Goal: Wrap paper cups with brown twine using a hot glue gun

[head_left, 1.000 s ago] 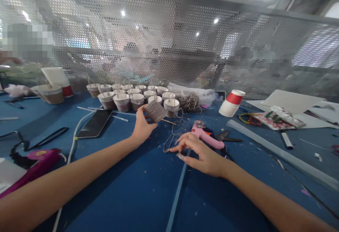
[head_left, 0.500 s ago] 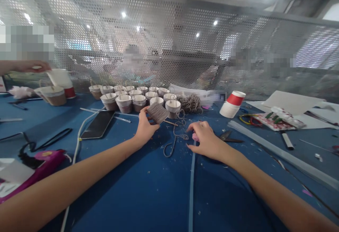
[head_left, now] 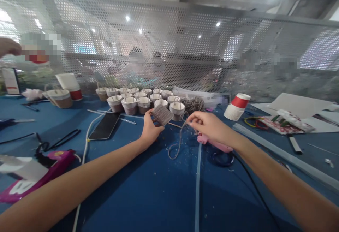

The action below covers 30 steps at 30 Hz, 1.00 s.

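My left hand (head_left: 149, 131) grips a small cup wrapped in grey twine (head_left: 161, 114), tilted on its side above the blue table (head_left: 148, 193). My right hand (head_left: 208, 126) is closed in a pinch on the loose twine strand (head_left: 179, 143), which hangs down from the fingers and loops on the table. Under my right wrist lies a pink glue gun (head_left: 213, 143) with its black cord (head_left: 224, 158). A clear glue stick (head_left: 197, 186) lies on the table towards me.
Several twine-wrapped cups (head_left: 137, 99) stand at the back by a twine bundle (head_left: 193, 103). Stacked red-and-white cups (head_left: 236, 106) lie to the right. A phone (head_left: 104, 126), white cable (head_left: 86, 147), second pink glue gun (head_left: 39, 175) and a perforated metal screen (head_left: 169, 48) are around. Another person's hand (head_left: 9, 46) is far left.
My right hand left the glue gun, rose and pinched the twine strand, lifting it off the table. The left hand kept hold of the wrapped cup.
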### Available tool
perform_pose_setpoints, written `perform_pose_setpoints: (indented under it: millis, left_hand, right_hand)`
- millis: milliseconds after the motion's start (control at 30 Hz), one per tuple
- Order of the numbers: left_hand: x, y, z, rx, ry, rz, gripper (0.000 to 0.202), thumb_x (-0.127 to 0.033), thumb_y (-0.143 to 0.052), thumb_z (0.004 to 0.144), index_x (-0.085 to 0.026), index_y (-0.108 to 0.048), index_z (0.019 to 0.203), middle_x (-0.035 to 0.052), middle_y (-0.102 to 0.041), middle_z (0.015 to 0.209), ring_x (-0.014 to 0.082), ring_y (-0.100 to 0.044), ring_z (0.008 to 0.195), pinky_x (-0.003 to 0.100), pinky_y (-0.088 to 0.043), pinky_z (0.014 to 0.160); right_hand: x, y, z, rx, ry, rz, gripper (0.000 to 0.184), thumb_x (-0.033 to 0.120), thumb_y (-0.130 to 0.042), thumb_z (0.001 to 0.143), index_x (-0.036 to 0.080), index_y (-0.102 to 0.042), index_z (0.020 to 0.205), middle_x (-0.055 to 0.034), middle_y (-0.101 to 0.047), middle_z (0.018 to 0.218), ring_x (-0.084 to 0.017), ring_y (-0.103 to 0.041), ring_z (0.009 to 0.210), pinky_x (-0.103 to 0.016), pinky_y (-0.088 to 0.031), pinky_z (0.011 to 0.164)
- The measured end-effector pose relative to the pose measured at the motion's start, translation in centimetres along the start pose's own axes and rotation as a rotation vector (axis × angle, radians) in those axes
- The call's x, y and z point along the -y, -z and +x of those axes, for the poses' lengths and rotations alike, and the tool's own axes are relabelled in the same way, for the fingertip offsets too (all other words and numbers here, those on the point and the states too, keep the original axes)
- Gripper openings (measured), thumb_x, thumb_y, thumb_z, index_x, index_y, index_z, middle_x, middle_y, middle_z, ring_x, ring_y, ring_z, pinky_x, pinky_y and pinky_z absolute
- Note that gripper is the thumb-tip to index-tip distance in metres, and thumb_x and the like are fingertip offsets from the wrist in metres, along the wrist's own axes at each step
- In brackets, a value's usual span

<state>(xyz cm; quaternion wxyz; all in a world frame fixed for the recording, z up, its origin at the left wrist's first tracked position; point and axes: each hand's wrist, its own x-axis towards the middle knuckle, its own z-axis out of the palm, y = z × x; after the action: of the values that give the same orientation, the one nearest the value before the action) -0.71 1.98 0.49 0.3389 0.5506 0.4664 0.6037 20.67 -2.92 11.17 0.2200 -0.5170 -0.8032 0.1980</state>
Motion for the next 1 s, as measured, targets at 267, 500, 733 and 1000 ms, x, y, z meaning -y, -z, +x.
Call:
perform_pose_setpoints:
  millis: [267,500,733,1000]
  left_hand:
    - [0.2,-0.1,-0.1,0.007,-0.023,-0.028,0.074,-0.004,-0.066,0.053,-0.023,-0.037,0.118,0.0078,-0.04,0.122,0.0192,-0.057,0.097,0.03,-0.056,0.072]
    - [0.1,0.0,-0.1,0.014,-0.01,-0.02,0.074,-0.005,-0.067,0.053,-0.022,-0.037,0.118,0.0083,-0.04,0.123,0.0208,-0.057,0.101,0.032,-0.057,0.074]
    - [-0.1,0.0,0.0,-0.01,0.022,-0.032,0.074,-0.003,-0.067,0.051,-0.022,-0.037,0.116,0.0085,-0.042,0.122,0.0207,-0.058,0.098,0.031,-0.056,0.071]
    - [-0.4,-0.1,-0.1,-0.027,0.021,-0.06,0.073,-0.004,-0.068,0.049,-0.022,-0.038,0.113,0.0073,-0.044,0.116,0.0208,-0.06,0.095,0.032,-0.056,0.069]
  right_hand:
    - [2.2,5.7,-0.2,-0.349,0.199,0.264,0.016,0.031,-0.068,0.077,0.019,-0.069,0.088,-0.0029,-0.069,0.074,-0.016,-0.063,0.066,-0.031,-0.051,0.063]
    - [7.6,8.3,8.4,-0.437,0.417,0.203,0.001,0.018,-0.068,0.08,0.018,-0.067,0.08,-0.0025,-0.067,0.071,-0.016,-0.065,0.072,-0.033,-0.054,0.071]
    - [5.3,6.5,15.4,-0.505,0.255,0.335,0.013,0.002,-0.066,0.074,0.014,-0.063,0.07,0.001,-0.06,0.058,-0.014,-0.064,0.062,-0.034,-0.056,0.07]
    - [2.9,6.3,9.7,-0.214,-0.003,0.565,0.011,0.004,-0.063,0.079,0.011,-0.067,0.072,-0.0069,-0.069,0.072,-0.013,-0.065,0.065,-0.033,-0.056,0.079]
